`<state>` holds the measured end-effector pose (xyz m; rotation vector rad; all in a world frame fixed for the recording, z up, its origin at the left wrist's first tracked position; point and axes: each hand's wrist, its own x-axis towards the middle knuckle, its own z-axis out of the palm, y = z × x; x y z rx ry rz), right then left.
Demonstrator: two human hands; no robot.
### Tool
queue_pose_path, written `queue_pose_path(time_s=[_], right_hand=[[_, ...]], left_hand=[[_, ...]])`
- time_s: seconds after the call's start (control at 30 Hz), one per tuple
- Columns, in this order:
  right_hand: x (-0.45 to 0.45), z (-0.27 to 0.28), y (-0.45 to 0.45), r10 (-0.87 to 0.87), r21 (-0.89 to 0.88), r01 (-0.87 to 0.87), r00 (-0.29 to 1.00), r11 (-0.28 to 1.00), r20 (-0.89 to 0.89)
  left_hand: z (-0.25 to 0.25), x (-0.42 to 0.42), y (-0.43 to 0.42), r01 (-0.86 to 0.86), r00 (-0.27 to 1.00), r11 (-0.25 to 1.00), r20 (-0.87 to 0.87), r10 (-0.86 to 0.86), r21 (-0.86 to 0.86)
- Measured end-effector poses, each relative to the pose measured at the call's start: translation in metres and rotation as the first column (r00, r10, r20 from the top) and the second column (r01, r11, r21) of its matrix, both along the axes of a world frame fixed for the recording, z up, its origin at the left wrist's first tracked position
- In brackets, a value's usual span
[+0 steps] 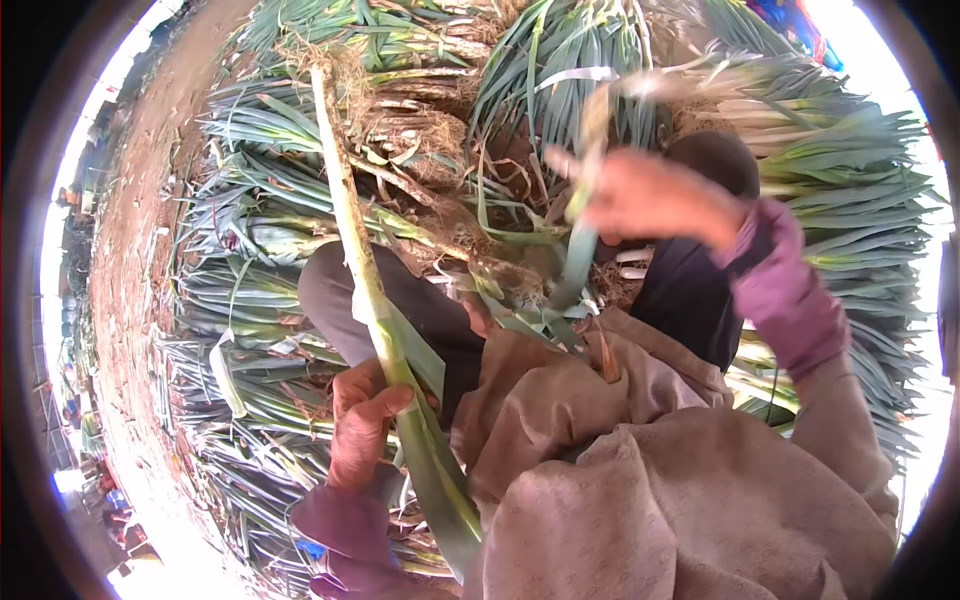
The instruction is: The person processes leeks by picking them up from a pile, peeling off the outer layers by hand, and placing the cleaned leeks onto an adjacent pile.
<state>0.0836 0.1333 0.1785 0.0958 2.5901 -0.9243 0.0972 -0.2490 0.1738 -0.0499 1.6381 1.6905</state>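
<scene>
My left hand (362,415) is closed around the green upper shank of a long leek (360,260), its thumb pressed along the stalk. The leek slants across my left knee, with its pale, soil-stained shank and stringy roots pointing up and away and its leaves toward my lap. My right hand (660,195), smeared by motion, is raised over the gap between my knees, apart from that leek. It is closed on a limp strip of leek leaf (576,265), green below and brownish above, partly hidden by the fingers.
Bundled leeks (570,70) lie ahead, with more leeks stacked in rows on the left (260,290) and right (850,210). Loose leaf scraps and roots are between my knees. Brown cloth (580,500) covers my lap. Bare soil (135,260) runs along the far left.
</scene>
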Motion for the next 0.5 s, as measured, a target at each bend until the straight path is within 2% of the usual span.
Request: queue_pose_path(time_s=[0.03, 0.07, 0.13, 0.2, 0.23, 0.27, 0.33, 0.37, 0.4, 0.47, 0.5], right_hand=[[0.010, -0.032, -0.006, 0.336, 0.240, -0.283, 0.916, 0.929, -0.221], [0.015, -0.036, -0.029, 0.483, 0.481, -0.329, 0.842, 0.813, -0.241], [0.020, -0.025, -0.069, 0.387, 0.409, -0.198, 0.803, 0.891, -0.453], [0.019, -0.049, -0.105, 0.118, 0.018, -0.138, 0.765, 0.990, -0.634], [0.020, -0.038, -0.120, -0.009, -0.185, -0.093, 0.874, 0.978, -0.485], [0.020, -0.026, -0.134, -0.108, -0.369, -0.012, 0.947, 0.929, -0.303], [0.022, -0.040, -0.157, -0.211, -0.415, 0.033, 0.897, 0.909, -0.390], [0.024, -0.048, -0.166, -0.261, -0.415, 0.067, 0.864, 0.907, -0.430], [0.029, -0.050, -0.171, -0.333, -0.442, 0.115, 0.827, 0.889, -0.454], [0.033, -0.051, -0.173, -0.430, -0.491, 0.157, 0.743, 0.857, -0.513], [0.032, -0.055, -0.171, -0.428, -0.479, 0.161, 0.737, 0.863, -0.523]], left_hand=[[-0.001, -0.002, 0.003, 0.024, 0.999, 1.000, -0.022, -0.024, -0.007], [0.000, -0.002, 0.008, 0.013, 0.999, 1.000, -0.029, -0.013, 0.002], [0.005, -0.003, 0.019, -0.003, 0.999, 1.000, -0.043, 0.004, 0.020], [0.007, -0.003, 0.029, -0.012, 1.000, 0.993, -0.020, 0.015, 0.115], [0.008, -0.004, 0.034, -0.015, 1.000, 0.986, -0.009, 0.017, 0.164], [0.010, -0.002, 0.043, -0.027, 0.998, 0.991, -0.044, 0.033, 0.131], [0.014, 0.001, 0.057, -0.063, 0.991, 0.996, -0.117, 0.071, 0.068], [0.005, 0.001, 0.059, -0.026, 0.981, 0.999, -0.190, 0.030, 0.025], [0.003, 0.006, 0.070, -0.060, 0.959, 0.994, -0.272, 0.082, 0.089], [-0.016, 0.017, 0.081, -0.095, 0.892, 0.990, -0.433, 0.130, 0.102], [-0.016, 0.017, 0.084, -0.093, 0.884, 0.994, -0.453, 0.112, 0.064]])
